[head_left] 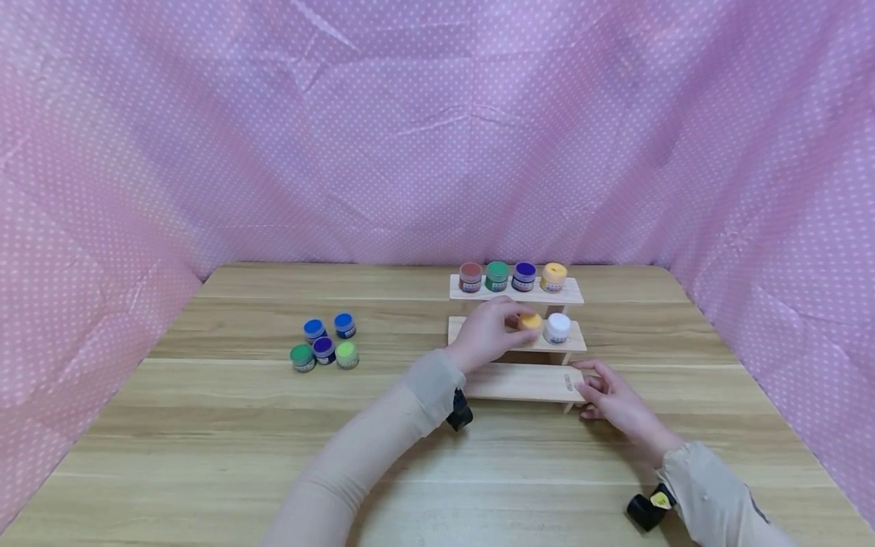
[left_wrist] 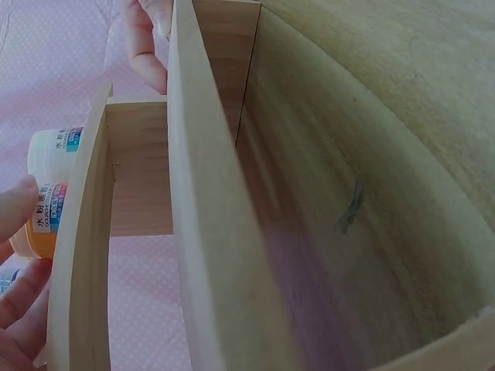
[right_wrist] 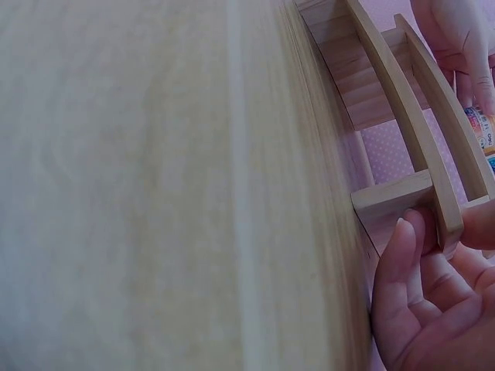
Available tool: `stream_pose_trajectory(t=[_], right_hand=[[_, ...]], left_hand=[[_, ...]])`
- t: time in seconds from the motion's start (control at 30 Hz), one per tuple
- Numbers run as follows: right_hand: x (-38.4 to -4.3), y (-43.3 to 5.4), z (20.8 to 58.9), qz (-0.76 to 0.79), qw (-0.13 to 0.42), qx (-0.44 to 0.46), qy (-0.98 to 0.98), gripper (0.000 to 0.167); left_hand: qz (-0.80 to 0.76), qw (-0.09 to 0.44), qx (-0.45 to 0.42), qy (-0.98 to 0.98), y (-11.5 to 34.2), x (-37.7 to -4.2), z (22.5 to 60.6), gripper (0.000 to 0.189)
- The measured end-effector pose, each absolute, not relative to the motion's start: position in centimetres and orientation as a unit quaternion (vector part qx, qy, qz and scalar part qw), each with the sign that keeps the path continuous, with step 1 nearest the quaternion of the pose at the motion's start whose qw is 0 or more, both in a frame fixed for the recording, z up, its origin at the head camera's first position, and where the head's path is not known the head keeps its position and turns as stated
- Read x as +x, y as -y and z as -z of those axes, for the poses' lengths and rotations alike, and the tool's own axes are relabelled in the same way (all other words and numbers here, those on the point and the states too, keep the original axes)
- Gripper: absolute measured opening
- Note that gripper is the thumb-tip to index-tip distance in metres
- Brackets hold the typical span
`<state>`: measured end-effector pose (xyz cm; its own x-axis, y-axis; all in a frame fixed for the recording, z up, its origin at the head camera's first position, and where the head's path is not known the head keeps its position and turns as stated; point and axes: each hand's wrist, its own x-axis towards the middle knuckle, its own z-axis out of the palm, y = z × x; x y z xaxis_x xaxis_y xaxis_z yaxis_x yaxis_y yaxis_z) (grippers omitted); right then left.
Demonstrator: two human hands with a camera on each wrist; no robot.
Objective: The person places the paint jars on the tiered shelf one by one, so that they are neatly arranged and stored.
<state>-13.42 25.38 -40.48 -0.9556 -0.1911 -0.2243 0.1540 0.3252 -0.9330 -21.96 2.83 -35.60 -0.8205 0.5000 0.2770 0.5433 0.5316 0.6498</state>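
Left hand (head_left: pixel 488 328) on an orange jar (head_left: pixel 530 322), middle step of a three-step wooden rack (head_left: pixel 522 381).
Its thumb and fingers are nearly closed, pinching the jar just left of a white jar (head_left: pixel 557 328) on the rack's same step; the right hand (head_left: pixel 618 401) grips the right end of the rack's lowest step, fingers bent around the board. On the rack's top step stand four jars in a row — red-brown (head_left: pixel 470 278), green (head_left: pixel 497 276), purple (head_left: pixel 524 277) and yellow-orange (head_left: pixel 554 278). Well left of the rack, five smaller-looking jars (head_left: pixel 324 350) — blue, green, purple and light green — are grouped on the surface (head_left: pixel 205 456). Behind the rack hangs pink dotted cloth (head_left: pixel 437 152).
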Motion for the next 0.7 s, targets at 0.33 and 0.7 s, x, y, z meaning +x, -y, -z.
stream_pose_trajectory(t=[0.33,0.7], right_hand=[[-13.4,-25.34,40.34,0.579,0.149,-0.012,-0.801,0.042],[-13.44,-25.53,40.43,0.581,0.154,-0.012,-0.799,0.042]], left_hand=[[0.386,0.03,-0.291,0.875,-2.91,-21.86,35.63,0.036],[0.375,0.043,-0.312,0.872,-2.53,-21.81,35.83,0.037]])
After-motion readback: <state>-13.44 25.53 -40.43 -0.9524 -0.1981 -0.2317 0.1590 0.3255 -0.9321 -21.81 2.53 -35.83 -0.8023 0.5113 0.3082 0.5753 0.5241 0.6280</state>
